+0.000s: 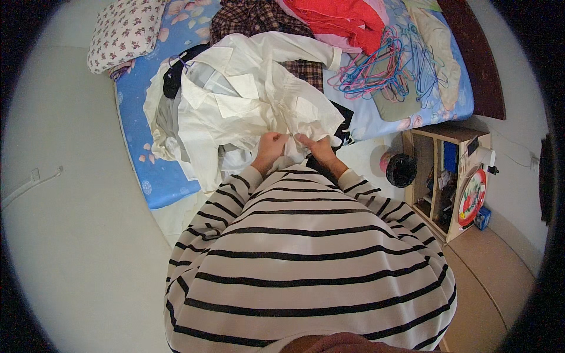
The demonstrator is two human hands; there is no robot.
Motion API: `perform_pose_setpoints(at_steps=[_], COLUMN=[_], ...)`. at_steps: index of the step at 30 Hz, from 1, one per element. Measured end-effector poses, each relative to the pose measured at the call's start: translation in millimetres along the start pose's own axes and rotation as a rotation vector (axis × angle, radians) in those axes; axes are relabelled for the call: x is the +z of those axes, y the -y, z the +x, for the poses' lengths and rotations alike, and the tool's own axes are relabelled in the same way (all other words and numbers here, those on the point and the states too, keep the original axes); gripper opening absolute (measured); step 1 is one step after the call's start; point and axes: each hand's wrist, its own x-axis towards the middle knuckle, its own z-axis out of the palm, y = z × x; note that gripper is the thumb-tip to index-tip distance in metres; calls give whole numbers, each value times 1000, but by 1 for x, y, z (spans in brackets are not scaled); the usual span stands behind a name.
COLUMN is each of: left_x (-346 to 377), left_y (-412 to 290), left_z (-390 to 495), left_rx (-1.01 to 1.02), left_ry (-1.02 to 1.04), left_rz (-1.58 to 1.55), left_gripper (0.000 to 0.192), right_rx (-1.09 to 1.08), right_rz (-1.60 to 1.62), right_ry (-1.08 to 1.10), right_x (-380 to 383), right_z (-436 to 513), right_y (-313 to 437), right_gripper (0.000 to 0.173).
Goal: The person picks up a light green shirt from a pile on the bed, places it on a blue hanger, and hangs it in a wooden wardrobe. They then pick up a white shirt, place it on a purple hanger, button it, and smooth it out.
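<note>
A white collared shirt [201, 132] lies spread over the near side of a bed, its collar to the left and one sleeve stretched toward the back. By the collar, the hook of a purple clothes hanger [180, 61] shows. My left hand [270, 148] pinches the shirt's front edge near the hem. Just to its right, my right hand [318, 148] grips the same front edge, with the thumb on top. The fabric is bunched between both hands, and some fingertips are hidden in its folds.
Other white garments [154, 119] lie beneath at left. Behind are plaid clothing [260, 20], red fabric [337, 17] and a tangle of pink and blue hangers [384, 70] on the blue floral bedsheet [132, 110]. A black-lined bin [401, 170] and wooden cabinet [454, 132] stand at right.
</note>
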Motion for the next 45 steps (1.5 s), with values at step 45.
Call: perform_pose_setpoints(at_steps=[45], left_x=[11], left_y=[6], left_z=[-1], left_rx=[68], left_ry=[75], left_rz=[13], left_gripper=[23], right_rx=[137], right_rz=[109], right_ry=[43], right_x=[0], right_z=[8], right_y=[-60], right_gripper=[32])
